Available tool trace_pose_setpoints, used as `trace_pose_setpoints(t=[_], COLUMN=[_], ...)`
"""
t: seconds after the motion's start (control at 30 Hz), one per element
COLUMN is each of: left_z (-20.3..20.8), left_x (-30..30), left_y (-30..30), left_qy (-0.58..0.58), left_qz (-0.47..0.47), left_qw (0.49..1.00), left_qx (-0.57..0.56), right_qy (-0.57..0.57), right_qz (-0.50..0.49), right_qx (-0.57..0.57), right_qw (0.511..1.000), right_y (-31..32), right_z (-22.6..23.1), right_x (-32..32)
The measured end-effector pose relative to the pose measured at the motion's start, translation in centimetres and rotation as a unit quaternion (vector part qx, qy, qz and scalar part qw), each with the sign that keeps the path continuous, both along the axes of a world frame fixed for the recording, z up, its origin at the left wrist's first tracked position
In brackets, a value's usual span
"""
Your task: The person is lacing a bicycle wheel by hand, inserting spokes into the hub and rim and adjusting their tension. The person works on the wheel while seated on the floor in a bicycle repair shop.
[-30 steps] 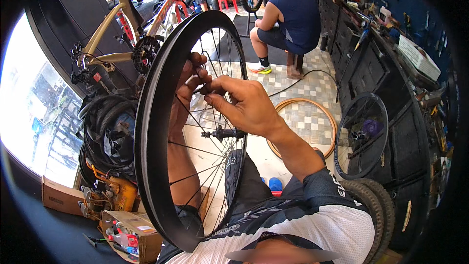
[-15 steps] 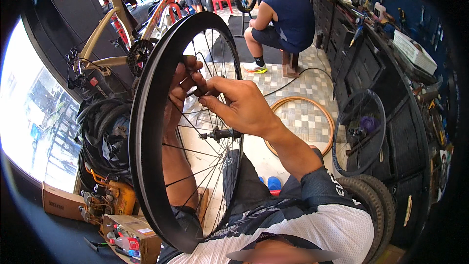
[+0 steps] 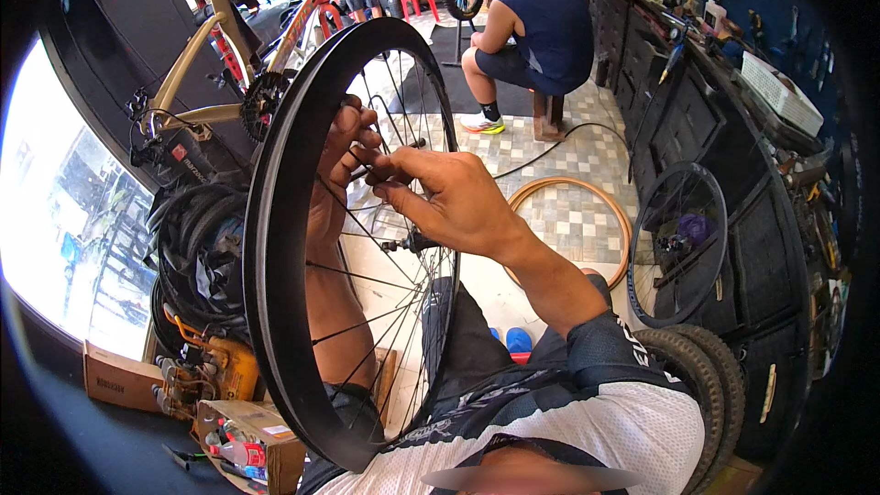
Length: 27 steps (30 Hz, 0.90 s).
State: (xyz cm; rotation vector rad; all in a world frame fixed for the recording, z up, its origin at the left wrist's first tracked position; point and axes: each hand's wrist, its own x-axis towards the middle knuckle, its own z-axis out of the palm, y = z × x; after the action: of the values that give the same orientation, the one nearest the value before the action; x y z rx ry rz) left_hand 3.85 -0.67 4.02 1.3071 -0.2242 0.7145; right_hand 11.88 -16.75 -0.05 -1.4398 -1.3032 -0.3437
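A bicycle wheel [image 3: 266, 211] with a deep black rim and no tyre stands upright before me, its lower edge against my lap. Thin black spokes [image 3: 367, 316] run to the black hub [image 3: 420, 242]. My left hand [image 3: 344, 142] reaches up behind the near rim wall, its fingers curled among the spokes. From the other side comes my right hand [image 3: 449, 197], thumb and forefinger pinched close to the left fingertips. A thin dark spoke shows between the two hands; its end is hidden by the fingers.
A gold and red bicycle frame [image 3: 229, 46] stands at the left. An orange-brown tyre [image 3: 626, 238] lies on the tiled floor. Another wheel [image 3: 642, 284] leans against black cabinets [image 3: 756, 284] at the right. A person [image 3: 547, 27] sits ahead. An open cardboard box [image 3: 280, 449] is at lower left.
The fingers of both hands have shifted slightly around the spoke. The wheel has turned a little, and its hub shows less. My view has moved slightly.
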Motion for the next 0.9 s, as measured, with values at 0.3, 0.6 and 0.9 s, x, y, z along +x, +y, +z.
trace_pose_setpoints(t=[0.3,0.6,0.9], left_z=[0.6,0.0,0.1], left_x=[0.3,0.3,0.4], left_y=[-0.4,1.9,1.1], left_qy=[-0.024,0.001,-0.001], left_qz=[0.027,0.02,0.016], left_qw=[0.999,0.999,0.996], left_qx=[-0.005,0.029,0.085], right_qy=[0.041,0.164,0.229], right_qz=[-0.071,-0.09,0.077], right_qx=[0.036,0.106,0.104], right_qw=[0.996,0.977,0.965], right_y=[-0.8,-4.5,-6.8], right_z=[-0.7,-2.7,-5.8], right_x=[-1.0,3.6,5.9])
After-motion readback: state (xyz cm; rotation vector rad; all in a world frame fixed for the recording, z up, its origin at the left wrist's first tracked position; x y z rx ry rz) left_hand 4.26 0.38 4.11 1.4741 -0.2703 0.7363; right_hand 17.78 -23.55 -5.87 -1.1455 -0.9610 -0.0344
